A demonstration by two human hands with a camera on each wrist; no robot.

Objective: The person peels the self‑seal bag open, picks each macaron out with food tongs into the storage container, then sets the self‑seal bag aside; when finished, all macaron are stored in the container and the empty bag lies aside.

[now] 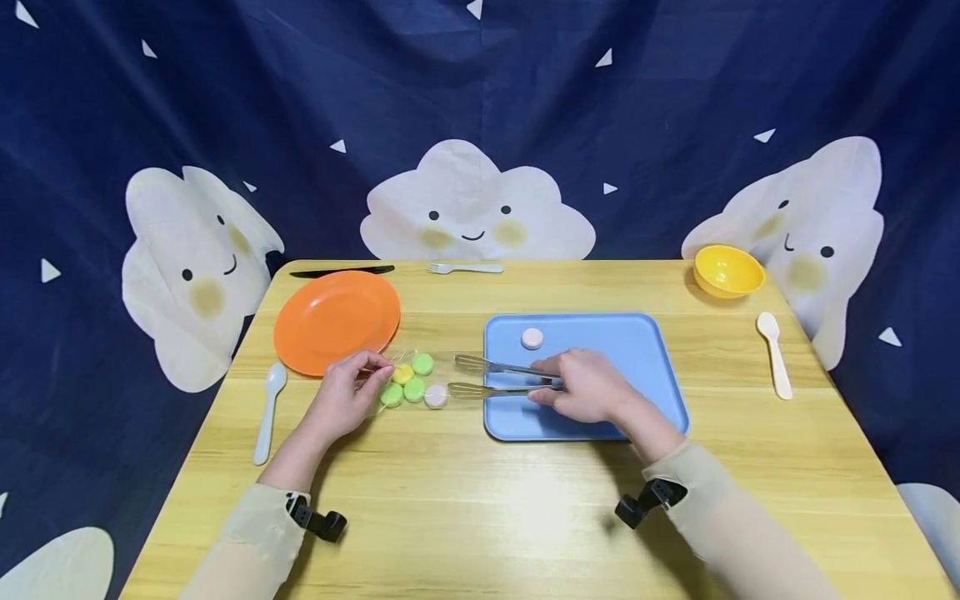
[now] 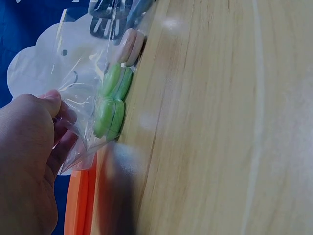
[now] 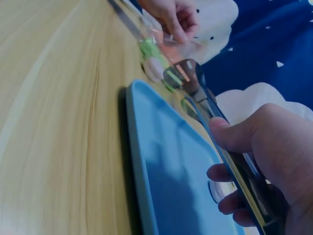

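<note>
My left hand (image 1: 348, 396) pinches the edge of a clear plastic bag (image 2: 73, 107) between thumb and fingers. Inside the bag lie several macarons: green ones (image 1: 414, 389), a yellow one (image 1: 402, 373) and a pale pink one (image 1: 436, 396). With my right hand (image 1: 592, 387) I grip metal tongs (image 1: 506, 391) above a blue tray (image 1: 637, 342). Their slotted ends stand apart with nothing between them, pointing left at the bag's side beyond the tray's left rim. Another pale pink macaron (image 1: 532, 338) sits on the tray near its back left.
An orange plate (image 1: 337, 321) stands behind my left hand, a black knife (image 1: 341, 272) behind it. A white fork (image 1: 465, 268) lies at the back edge. Left is a pale spoon (image 1: 267, 417); right are a yellow bowl (image 1: 727, 271) and a white spoon (image 1: 775, 358).
</note>
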